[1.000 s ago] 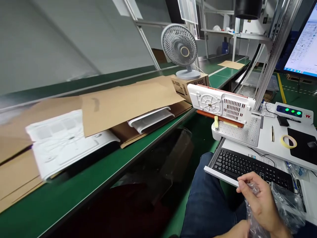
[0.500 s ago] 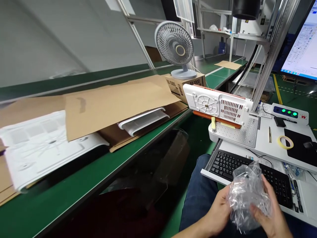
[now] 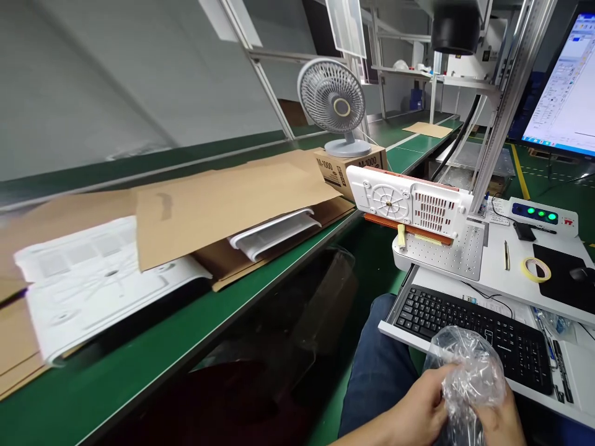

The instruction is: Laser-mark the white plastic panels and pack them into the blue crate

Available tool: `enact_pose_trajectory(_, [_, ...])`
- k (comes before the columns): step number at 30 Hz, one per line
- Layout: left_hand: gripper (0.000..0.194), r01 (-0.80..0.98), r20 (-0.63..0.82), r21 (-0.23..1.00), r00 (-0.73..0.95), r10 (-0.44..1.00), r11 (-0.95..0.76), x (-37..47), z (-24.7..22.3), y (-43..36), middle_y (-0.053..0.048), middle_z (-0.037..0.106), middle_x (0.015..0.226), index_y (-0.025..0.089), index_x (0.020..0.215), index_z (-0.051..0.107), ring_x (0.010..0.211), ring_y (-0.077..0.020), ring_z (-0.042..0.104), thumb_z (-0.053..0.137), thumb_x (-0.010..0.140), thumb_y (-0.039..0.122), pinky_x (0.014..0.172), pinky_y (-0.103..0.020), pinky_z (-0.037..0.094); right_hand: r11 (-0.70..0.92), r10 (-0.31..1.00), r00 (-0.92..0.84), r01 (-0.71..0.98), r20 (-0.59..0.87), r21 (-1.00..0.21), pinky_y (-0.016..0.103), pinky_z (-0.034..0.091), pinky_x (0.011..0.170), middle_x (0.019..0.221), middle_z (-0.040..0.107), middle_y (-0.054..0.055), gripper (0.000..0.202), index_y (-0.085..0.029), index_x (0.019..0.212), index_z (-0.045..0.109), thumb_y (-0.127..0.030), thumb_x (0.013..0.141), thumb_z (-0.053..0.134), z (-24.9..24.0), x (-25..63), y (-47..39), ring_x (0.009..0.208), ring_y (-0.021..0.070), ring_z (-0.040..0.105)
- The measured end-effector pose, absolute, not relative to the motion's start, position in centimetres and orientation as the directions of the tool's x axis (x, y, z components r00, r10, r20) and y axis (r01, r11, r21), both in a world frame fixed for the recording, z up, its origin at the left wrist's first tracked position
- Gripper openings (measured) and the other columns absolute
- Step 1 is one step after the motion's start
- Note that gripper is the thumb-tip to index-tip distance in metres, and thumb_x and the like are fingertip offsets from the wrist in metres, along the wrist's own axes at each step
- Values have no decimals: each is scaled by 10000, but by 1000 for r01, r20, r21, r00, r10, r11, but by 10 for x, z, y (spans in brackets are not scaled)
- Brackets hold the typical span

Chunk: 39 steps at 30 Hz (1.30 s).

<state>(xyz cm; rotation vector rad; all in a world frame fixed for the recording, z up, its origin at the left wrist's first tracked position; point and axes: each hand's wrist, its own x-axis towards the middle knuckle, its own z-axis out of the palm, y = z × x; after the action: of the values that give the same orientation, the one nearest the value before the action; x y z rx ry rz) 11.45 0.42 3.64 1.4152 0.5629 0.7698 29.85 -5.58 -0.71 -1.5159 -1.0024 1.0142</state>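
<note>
A crumpled clear plastic bag is bunched between my two hands above my lap, at the front edge of the keyboard drawer. My left hand grips its left side with curled fingers. On the other side my right hand is closed on the bag, its fingers partly hidden by the plastic. Just behind the bag lies a black keyboard in the pulled-out drawer. Farther back, a white plastic panel with a round ribbed pattern and slots stands on an orange holder over a perforated metal plate.
To the left, a green workbench bears white plastic housings and cardboard sheets. A grey fan stands on a carton. Tape, a cutter and a mouse lie at right, below a monitor.
My hands have moved down a little and closer together, bunching the plastic bag more tightly. The view has tilted slightly, so the bench and fan appear lower.
</note>
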Motion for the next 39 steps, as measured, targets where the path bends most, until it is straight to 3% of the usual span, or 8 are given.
enact_pose_trajectory(6, [326,-113,14,993,398,917,34,112,19,5,-107,820,1144,196,1276,750,1038,-255,756,796,987,340,950,-347,594,-135,900,435,246,-15,-960,383,668,920,1253,817,118,513,-217,1303,774,-575,938,803,-9,324,-40,1122,342,790])
enact_pose_trajectory(9, [397,-78,-30,995,345,938,60,98,12,6,-139,786,1294,216,1330,724,1218,-296,732,740,1046,493,1095,-419,567,-160,871,491,249,-18,-955,387,684,883,1212,826,131,531,-202,1275,781,-602,928,816,-14,346,-39,1096,352,802])
enact_pose_trajectory(14, [1116,-151,-24,982,499,866,115,90,4,6,-221,380,1815,284,1765,341,1682,-424,369,872,881,708,1292,-568,433,-183,887,453,178,-85,-967,411,670,974,1237,824,138,611,-203,1259,783,-659,861,865,-20,342,-41,1159,378,789])
enact_pose_trajectory(16, [1312,-187,-11,972,567,824,142,96,1,6,-235,394,1806,276,1800,263,1659,-441,411,988,771,649,1319,-586,397,-167,913,392,111,-111,-980,406,670,975,1242,823,141,640,-214,1300,769,-670,860,860,-22,327,-42,1159,378,793])
enact_pose_trajectory(22, [655,-163,7,984,457,889,77,110,0,10,-128,792,1307,225,1475,711,1173,-326,751,876,842,244,1072,-429,580,-129,953,286,73,-103,-989,390,675,943,1248,819,123,544,-248,1257,780,-645,889,825,-24,303,-40,1133,361,798])
enact_pose_trajectory(26, [378,-185,2,979,417,909,83,110,9,12,-122,831,1230,219,1290,837,1134,-314,770,827,922,307,1031,-401,601,-129,949,303,114,-89,-985,409,650,1052,1338,796,122,502,-249,1296,757,-597,934,774,-18,305,-39,1273,368,753])
enact_pose_trajectory(30, [358,-172,-2,982,371,929,71,108,11,15,-122,853,1081,205,1171,892,1021,-288,792,788,998,501,921,-355,624,-119,966,241,110,-90,-987,387,658,1006,1349,781,110,533,-258,1366,723,-563,930,758,-6,305,-41,1309,377,728])
enact_pose_trajectory(39, [270,-147,78,988,240,967,-44,98,2,29,-117,841,1046,229,953,920,953,-251,796,807,1008,468,848,-311,605,-172,975,126,-82,-181,-982,433,622,1076,1524,680,146,979,-323,1656,471,-726,857,870,8,295,-43,1348,380,707])
